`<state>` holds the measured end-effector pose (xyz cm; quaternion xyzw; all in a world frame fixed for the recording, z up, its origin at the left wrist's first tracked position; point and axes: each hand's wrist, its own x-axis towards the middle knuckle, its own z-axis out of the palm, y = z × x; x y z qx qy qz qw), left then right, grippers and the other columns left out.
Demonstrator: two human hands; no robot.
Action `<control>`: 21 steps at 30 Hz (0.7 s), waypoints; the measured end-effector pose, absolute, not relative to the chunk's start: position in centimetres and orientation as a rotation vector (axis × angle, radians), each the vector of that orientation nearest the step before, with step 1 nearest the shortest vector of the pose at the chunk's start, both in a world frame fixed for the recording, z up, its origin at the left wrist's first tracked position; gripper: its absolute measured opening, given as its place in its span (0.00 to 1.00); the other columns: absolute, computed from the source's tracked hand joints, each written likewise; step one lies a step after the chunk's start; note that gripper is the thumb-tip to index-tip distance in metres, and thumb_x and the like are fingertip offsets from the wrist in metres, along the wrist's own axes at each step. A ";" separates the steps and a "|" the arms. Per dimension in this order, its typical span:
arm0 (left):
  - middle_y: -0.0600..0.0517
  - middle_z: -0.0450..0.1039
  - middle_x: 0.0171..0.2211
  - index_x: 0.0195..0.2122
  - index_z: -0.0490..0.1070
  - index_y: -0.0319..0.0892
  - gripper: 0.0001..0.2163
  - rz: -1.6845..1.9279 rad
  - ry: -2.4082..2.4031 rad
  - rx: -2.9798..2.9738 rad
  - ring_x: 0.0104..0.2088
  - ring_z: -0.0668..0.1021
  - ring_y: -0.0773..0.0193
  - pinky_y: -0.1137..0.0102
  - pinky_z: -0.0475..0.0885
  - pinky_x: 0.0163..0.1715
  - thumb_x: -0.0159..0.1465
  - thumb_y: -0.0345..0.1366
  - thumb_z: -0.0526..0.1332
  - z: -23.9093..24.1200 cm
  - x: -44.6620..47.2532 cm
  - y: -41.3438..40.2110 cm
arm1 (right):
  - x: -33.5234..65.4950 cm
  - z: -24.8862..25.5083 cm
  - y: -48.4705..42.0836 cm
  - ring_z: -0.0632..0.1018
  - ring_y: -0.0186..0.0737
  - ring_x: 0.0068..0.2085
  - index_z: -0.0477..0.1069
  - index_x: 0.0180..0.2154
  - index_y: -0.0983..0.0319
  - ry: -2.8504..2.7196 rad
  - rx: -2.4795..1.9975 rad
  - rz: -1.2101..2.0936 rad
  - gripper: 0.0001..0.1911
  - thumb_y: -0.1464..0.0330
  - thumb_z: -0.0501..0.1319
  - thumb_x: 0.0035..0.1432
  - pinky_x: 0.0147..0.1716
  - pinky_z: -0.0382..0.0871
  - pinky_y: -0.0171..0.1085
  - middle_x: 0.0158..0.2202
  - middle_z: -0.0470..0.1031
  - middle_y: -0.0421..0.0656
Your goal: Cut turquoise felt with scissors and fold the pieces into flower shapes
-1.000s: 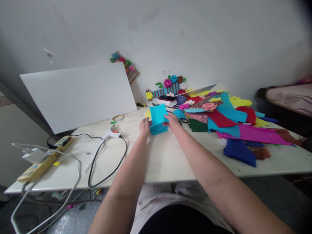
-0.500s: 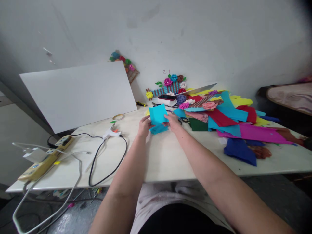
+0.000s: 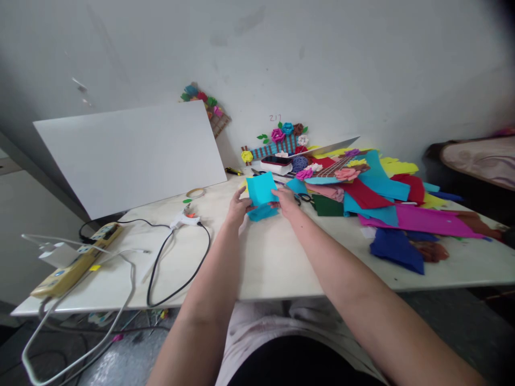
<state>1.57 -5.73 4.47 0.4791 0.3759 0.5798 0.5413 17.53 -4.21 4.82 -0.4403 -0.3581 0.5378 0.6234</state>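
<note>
Across the middle of the view, the pale worktop (image 3: 273, 257) carries everything. A large white board (image 3: 129, 155) leans against the wall at its far left, propped on its long edge so that it takes up little of the surface. To the right, a loose heap of coloured sheets (image 3: 386, 203) lies fanned and overlapping, each colour partly showing. A yellow power strip (image 3: 76, 260) sits at the near left corner with its cables trailing over the edge. A black lead runs from that corner to the glue gun (image 3: 185, 219), which lies just left of the hands.

The turquoise sheet (image 3: 261, 190) is at the far centre, in front of the person. Its lower part is bent over on the worktop and its upper flap is raised. The left hand (image 3: 237, 209) has its fingers closed on the sheet's left edge, and the right hand (image 3: 286, 201) pinches the right edge. Gripped from both sides, the limp material stands taut instead of drooping.

Black scissors (image 3: 302, 198) lie just beside the right hand, and a small tape ring (image 3: 195, 193) lies near the board.
</note>
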 end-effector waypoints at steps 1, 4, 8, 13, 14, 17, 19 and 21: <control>0.59 0.65 0.19 0.58 0.55 0.37 0.35 1.375 0.901 1.146 0.23 0.71 0.70 0.63 0.74 0.35 0.46 0.24 0.61 4.5 1.6 -5.7 | 17.5 4.8 -4.2 0.72 0.37 0.14 0.61 0.28 0.62 -0.820 -1.007 1.235 0.08 0.72 0.61 0.46 0.09 0.61 0.33 0.17 0.64 0.33; 0.59 0.65 0.19 0.56 0.58 0.37 0.33 1.382 0.955 1.158 0.23 0.72 0.70 0.64 0.73 0.35 0.46 0.24 0.61 4.4 1.7 -5.7 | 17.5 4.7 -4.1 0.72 0.37 0.14 0.62 0.29 0.62 -0.823 -1.003 1.236 0.08 0.72 0.61 0.45 0.08 0.62 0.33 0.17 0.65 0.34; 0.59 0.65 0.20 0.50 0.62 0.37 0.27 1.400 0.986 1.156 0.23 0.72 0.70 0.65 0.74 0.34 0.46 0.24 0.61 4.2 1.8 -5.6 | 17.5 4.5 -3.9 0.72 0.37 0.14 0.63 0.29 0.63 -0.824 -1.005 1.233 0.09 0.71 0.62 0.44 0.08 0.62 0.33 0.18 0.67 0.34; 0.58 0.65 0.19 0.38 0.65 0.37 0.17 1.413 1.011 1.125 0.23 0.71 0.71 0.66 0.74 0.33 0.46 0.25 0.62 4.3 1.9 -5.8 | 17.5 4.2 -3.7 0.72 0.37 0.14 0.63 0.27 0.62 -0.886 -1.016 1.227 0.07 0.70 0.61 0.45 0.08 0.61 0.33 0.15 0.65 0.33; 0.58 0.65 0.19 0.36 0.65 0.37 0.15 1.406 1.020 1.118 0.23 0.71 0.71 0.66 0.74 0.33 0.46 0.25 0.62 4.3 1.9 -5.9 | 17.5 4.2 -3.7 0.72 0.38 0.14 0.63 0.28 0.62 -0.890 -1.019 1.227 0.08 0.70 0.61 0.45 0.08 0.61 0.33 0.16 0.65 0.33; 0.59 0.63 0.18 0.34 0.64 0.38 0.13 1.413 1.041 1.103 0.21 0.70 0.72 0.68 0.74 0.30 0.46 0.26 0.62 4.2 1.9 -5.8 | 17.4 4.2 -3.7 0.72 0.38 0.14 0.63 0.29 0.62 -0.882 -1.030 1.233 0.08 0.70 0.62 0.45 0.09 0.62 0.33 0.17 0.66 0.34; 0.61 0.60 0.16 0.35 0.62 0.39 0.14 1.441 1.050 1.096 0.20 0.69 0.72 0.69 0.73 0.28 0.47 0.26 0.62 4.1 1.9 -5.6 | 17.4 4.2 -3.8 0.72 0.37 0.15 0.64 0.30 0.62 -0.878 -1.037 1.233 0.09 0.70 0.62 0.45 0.09 0.62 0.34 0.18 0.67 0.34; 0.61 0.60 0.16 0.37 0.62 0.40 0.16 1.466 1.063 1.097 0.20 0.69 0.72 0.70 0.73 0.27 0.48 0.26 0.62 3.9 1.9 -5.5 | 17.4 4.3 -3.9 0.72 0.37 0.15 0.64 0.31 0.63 -0.877 -1.040 1.231 0.09 0.70 0.62 0.45 0.10 0.62 0.34 0.18 0.66 0.34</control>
